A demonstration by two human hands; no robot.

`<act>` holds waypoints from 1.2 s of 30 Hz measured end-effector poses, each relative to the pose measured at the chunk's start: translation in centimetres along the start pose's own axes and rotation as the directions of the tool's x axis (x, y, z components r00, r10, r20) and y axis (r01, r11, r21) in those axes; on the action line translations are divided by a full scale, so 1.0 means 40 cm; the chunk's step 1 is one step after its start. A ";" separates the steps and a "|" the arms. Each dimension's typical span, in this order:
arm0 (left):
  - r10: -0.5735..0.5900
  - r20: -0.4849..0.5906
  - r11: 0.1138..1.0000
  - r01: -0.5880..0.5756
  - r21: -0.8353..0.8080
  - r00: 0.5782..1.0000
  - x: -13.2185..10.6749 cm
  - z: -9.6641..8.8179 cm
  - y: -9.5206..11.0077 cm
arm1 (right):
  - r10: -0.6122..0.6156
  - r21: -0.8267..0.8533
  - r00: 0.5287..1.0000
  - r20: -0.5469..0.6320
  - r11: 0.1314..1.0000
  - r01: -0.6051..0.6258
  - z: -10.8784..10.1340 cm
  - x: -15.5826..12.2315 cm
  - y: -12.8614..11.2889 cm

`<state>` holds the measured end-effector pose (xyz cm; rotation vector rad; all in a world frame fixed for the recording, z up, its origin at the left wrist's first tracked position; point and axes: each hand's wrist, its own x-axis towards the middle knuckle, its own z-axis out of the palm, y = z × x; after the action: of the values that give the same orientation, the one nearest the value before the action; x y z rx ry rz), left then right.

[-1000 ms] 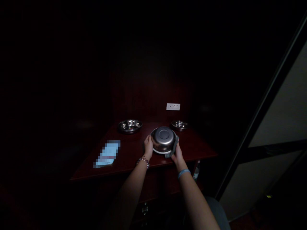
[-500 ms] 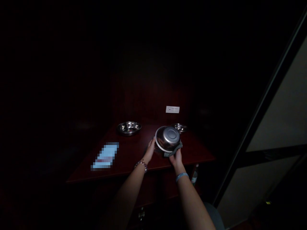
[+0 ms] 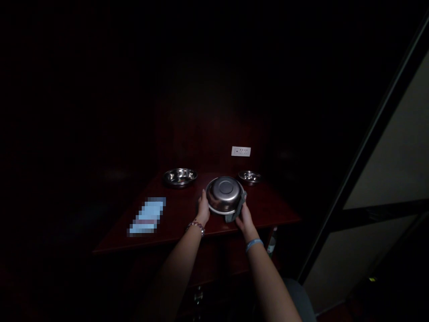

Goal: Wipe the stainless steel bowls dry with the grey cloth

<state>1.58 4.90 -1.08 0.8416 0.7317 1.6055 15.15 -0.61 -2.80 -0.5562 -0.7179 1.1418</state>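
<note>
A shiny metal bowl [image 3: 225, 195] is held upside down between my hands over the front of the dark red desk [image 3: 187, 210]. My left hand [image 3: 203, 209] grips its rim on the left side, fingers closed on the edge. On the right, my right hand [image 3: 246, 218] presses a dark grey cloth [image 3: 234, 215] against the rim and holds the bowl through it. Whether the rim touches the desk I cannot tell. Behind it to the left lies a wide metal basin [image 3: 180, 178], upright. A smaller metal bowl [image 3: 250, 178] stands upright at the back right.
A blurred light-blue rectangle [image 3: 147, 217] lies on the desk's left part. A white power socket [image 3: 241, 151] is on the back wall. Below the desk's right edge stands a bottle [image 3: 271, 243]. A framed panel [image 3: 378, 170] rises at the right; surroundings are very dark.
The held bowl has moved left and slightly down and turned from a tilt to nearly level, bottom up. Both hands moved with it, and the small bowl behind shows more fully.
</note>
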 end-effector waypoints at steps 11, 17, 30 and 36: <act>-0.077 -0.002 0.995 0.077 -0.065 0.997 -0.031 0.028 0.031 | 0.020 -0.017 1.000 -0.016 1.000 -0.021 -0.009 -0.006 -0.009; -0.046 0.115 0.998 0.042 0.040 0.992 -0.031 0.031 0.017 | -0.023 0.003 0.999 -0.039 1.000 0.024 -0.019 0.005 -0.011; -0.056 -0.010 0.998 0.056 -0.007 0.998 -0.009 0.011 0.008 | 0.023 0.019 1.000 -0.014 1.000 -0.023 0.007 -0.011 -0.016; -0.119 -0.022 0.983 0.115 -0.142 0.993 -0.019 0.019 0.035 | 0.059 -0.013 0.998 -0.003 0.998 -0.059 0.010 -0.017 -0.018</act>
<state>1.55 3.92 0.36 0.6616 0.6689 1.5475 15.11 -1.45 -2.17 -0.5930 -0.7114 1.1920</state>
